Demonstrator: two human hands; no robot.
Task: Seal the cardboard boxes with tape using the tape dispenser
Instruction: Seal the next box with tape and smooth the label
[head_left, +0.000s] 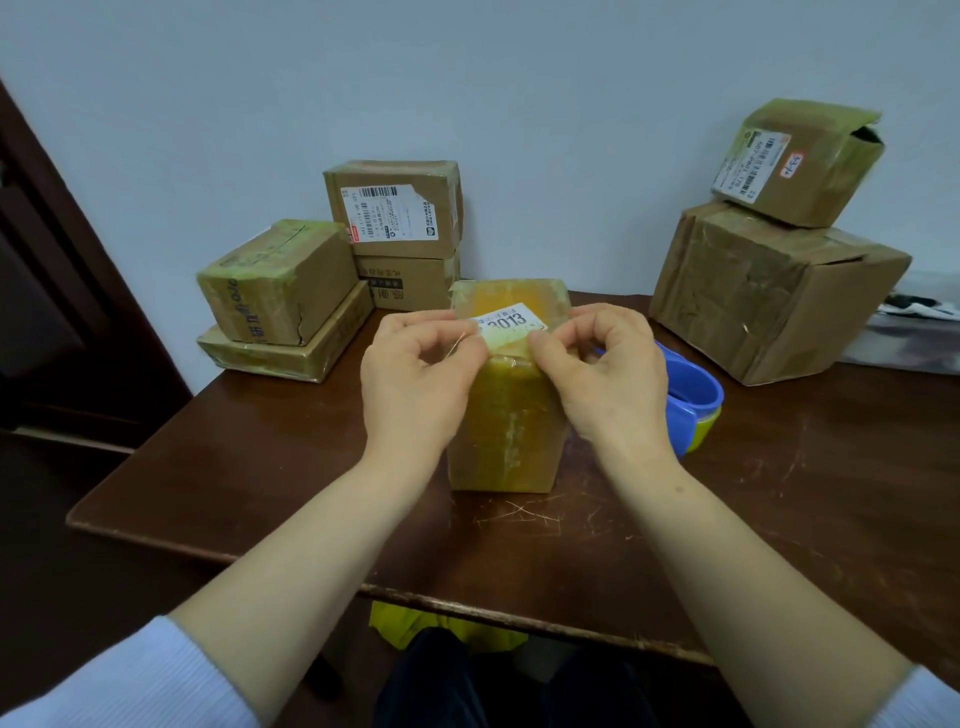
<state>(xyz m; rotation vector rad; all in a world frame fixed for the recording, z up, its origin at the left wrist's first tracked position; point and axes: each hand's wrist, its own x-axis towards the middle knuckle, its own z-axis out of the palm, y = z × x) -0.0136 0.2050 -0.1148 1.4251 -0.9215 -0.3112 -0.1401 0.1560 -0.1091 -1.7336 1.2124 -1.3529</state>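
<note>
Cardboard boxes (506, 415), seven; tape dispenser (693, 400), one.

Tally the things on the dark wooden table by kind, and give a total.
Brown cardboard boxes: 7
Blue and green plastic tape dispenser: 1
Total: 8

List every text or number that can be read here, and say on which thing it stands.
"3013": white label on the yellow-taped box in the middle.
Torn shipping label on the rear stacked box: too small to read.
Shipping label on the top right box: too small to read.
Print on the left box: blurred.
</note>
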